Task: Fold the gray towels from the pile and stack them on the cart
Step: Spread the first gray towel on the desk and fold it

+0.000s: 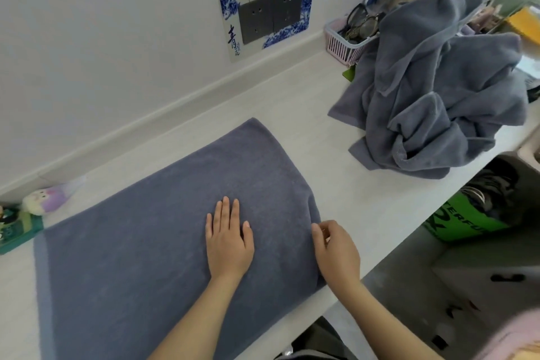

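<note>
While the flat gray-blue terry towel (163,231) lies spread across the white tabletop (292,114) in the lower left and centre of the frame, both hands rest on its right portion. Left hand (229,238): palm down, fingers straight and together, pressing the towel surface just left of its right edge. Right hand (337,251): positioned at the right edge of the towel, thumb and fingers curled and pinching the fabric at that edge. Both forearms enter from the bottom of the frame.

The towel appears smooth and without visible wrinkles; its far corner points toward the upper centre of the frame, and a lighter hem strip runs along its left edge.

The crumpled pile of gray-blue towels (438,102) stands on the tabletop in the upper right of the frame, well apart from the flat towel. Just behind the pile, a small pink slatted plastic basket (340,42) holds dark-framed eyeglasses (363,23).

On the white wall in the upper centre, a dark gray socket panel with a blue-and-white patterned surround (268,13) is mounted. At the left edge of the frame, a pale purple and white plush toy (49,199) lies on the tabletop against the wall.
</note>
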A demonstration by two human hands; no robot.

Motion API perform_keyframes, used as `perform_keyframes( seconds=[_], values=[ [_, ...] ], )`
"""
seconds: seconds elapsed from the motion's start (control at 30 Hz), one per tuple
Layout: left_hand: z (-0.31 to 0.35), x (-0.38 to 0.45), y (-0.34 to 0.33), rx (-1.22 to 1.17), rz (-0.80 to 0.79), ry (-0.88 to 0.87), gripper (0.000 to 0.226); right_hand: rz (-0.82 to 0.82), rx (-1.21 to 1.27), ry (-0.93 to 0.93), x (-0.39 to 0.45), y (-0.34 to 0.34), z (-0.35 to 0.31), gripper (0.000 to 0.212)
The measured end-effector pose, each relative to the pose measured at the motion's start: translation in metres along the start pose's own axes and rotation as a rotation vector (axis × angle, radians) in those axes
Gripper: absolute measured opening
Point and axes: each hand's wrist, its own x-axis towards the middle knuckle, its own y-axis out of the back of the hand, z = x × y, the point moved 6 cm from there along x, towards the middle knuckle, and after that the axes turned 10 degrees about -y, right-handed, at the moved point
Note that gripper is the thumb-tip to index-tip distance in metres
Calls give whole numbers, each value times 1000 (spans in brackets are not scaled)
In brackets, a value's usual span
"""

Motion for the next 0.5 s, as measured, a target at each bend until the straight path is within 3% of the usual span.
perform_keyframes(
  seconds=[0.1,0.27,0.4,0.5],
  values=[
    [1,-1,1,-2,5,-6,64,-41,-60,-3,-23,-14,2,40],
    [0,-1,1,-69,7,-21,69,-27,72,-6,-36,-19,-17,19],
    [-9,-2,5,-247,18,-37,73,-11,78,154,-52,-37,-33,33],
    [-8,-1,5,-298,-4,-48,75,34,190,127,-56,-41,-27,48]
  ],
)
